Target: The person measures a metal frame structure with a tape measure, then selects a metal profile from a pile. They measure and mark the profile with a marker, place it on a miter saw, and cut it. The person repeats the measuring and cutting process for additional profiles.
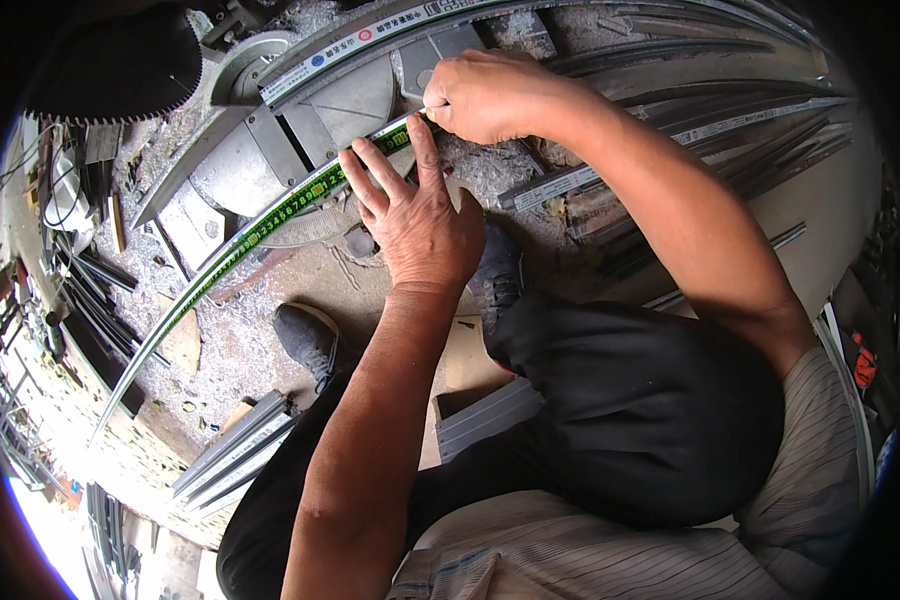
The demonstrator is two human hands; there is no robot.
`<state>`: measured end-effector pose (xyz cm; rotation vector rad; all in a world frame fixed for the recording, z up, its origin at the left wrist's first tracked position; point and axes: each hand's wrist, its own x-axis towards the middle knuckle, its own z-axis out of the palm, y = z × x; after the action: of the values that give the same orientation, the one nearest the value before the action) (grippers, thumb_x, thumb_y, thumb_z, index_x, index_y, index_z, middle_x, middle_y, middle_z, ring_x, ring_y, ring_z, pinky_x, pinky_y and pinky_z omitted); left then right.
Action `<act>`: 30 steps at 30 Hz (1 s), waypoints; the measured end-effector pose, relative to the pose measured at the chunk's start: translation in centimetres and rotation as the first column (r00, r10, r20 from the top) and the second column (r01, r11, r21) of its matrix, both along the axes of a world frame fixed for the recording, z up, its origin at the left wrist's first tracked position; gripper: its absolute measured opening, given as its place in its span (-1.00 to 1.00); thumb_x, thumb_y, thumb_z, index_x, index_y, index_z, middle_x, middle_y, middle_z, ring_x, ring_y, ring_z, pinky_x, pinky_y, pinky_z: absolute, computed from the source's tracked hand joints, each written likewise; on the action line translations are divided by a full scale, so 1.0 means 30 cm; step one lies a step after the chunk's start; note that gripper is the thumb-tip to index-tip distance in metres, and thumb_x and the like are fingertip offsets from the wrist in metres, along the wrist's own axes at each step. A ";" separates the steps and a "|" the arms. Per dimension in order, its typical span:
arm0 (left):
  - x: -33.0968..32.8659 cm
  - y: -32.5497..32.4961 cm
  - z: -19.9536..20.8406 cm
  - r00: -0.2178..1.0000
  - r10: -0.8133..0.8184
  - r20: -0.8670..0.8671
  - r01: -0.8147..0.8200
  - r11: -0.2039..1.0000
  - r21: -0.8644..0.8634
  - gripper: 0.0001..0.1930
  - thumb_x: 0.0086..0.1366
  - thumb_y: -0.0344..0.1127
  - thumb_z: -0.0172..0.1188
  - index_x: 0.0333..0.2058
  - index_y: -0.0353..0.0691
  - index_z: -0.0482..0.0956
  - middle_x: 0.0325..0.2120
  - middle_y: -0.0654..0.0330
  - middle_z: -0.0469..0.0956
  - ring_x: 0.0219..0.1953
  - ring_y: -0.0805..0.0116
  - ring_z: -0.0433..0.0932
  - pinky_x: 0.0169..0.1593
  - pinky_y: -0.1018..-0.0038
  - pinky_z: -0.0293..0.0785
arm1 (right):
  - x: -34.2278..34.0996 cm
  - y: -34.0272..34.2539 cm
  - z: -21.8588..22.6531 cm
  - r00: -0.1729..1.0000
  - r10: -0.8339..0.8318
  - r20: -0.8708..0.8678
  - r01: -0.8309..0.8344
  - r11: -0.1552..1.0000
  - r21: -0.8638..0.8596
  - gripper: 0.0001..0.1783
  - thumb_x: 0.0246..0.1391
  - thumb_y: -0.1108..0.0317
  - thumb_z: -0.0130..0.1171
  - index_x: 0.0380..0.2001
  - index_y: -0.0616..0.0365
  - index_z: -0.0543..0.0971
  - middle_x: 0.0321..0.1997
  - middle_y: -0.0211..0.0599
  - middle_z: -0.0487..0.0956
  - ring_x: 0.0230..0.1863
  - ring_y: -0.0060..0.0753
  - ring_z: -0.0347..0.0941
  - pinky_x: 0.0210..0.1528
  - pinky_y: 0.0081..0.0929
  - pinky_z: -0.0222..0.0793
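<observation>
Evidently, black-and-green tape measure [315,190] across grey metal saw base [238,176], left hand [425,225] spread on it, right hand [488,96] closed beside it, contents unclear, silvery shavings [255,355] littering floor [220,400], dark toothed blade [120,65] upper left.

Left hand [425,230]: fingers are splayed, palm turned down, arm [365,440] stretched forward!
Right hand [485,97]: fingers are curled in, elbow [775,325] bent wide!
</observation>
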<state>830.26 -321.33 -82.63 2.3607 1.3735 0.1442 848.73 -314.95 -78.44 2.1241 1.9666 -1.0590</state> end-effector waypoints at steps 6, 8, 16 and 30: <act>0.000 0.001 0.002 0.998 -0.033 -0.048 0.033 0.999 -0.010 0.02 0.24 -0.11 0.32 0.57 -0.09 -0.06 0.41 -0.70 -0.22 0.48 -0.76 -0.30 0.51 -0.29 -0.13 | -0.006 -0.018 -0.022 1.000 0.005 0.027 -0.006 0.999 0.033 -0.70 0.33 0.17 0.13 -0.27 0.15 0.70 -0.22 0.07 0.71 -0.10 0.23 0.67 -0.06 0.09 0.56; 0.000 0.002 0.001 0.998 -0.038 -0.044 0.037 0.999 -0.015 0.02 0.24 -0.11 0.32 0.57 -0.10 -0.07 0.40 -0.71 -0.21 0.47 -0.77 -0.30 0.50 -0.29 -0.13 | -0.005 -0.024 -0.032 0.999 0.010 0.031 -0.012 0.999 0.052 -0.69 0.34 0.16 0.12 -0.25 0.14 0.70 -0.22 0.08 0.71 -0.10 0.24 0.67 -0.06 0.10 0.56; 0.009 0.004 0.017 0.999 -0.034 -0.038 0.033 0.999 -0.043 0.03 0.24 -0.12 0.32 0.57 -0.11 -0.08 0.39 -0.74 -0.22 0.47 -0.79 -0.31 0.50 -0.33 -0.14 | -0.011 -0.038 -0.031 0.998 0.035 0.044 -0.040 0.993 0.115 -0.70 0.36 0.14 0.14 -0.23 0.11 0.71 -0.22 0.05 0.71 -0.11 0.22 0.67 -0.07 0.10 0.54; 0.002 0.003 -0.004 0.999 -0.036 -0.011 0.036 0.999 -0.010 0.02 0.22 -0.12 0.31 0.57 -0.10 -0.04 0.39 -0.74 -0.21 0.46 -0.80 -0.32 0.49 -0.34 -0.15 | -0.023 -0.039 -0.033 0.996 0.044 0.080 -0.055 0.989 0.134 -0.74 0.35 0.23 0.11 -0.28 0.15 0.68 -0.24 0.09 0.70 -0.11 0.25 0.65 -0.10 0.13 0.53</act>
<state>830.31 -321.25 -82.77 2.3806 1.3331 0.1139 848.04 -316.13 -79.42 2.1334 2.1000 -0.8452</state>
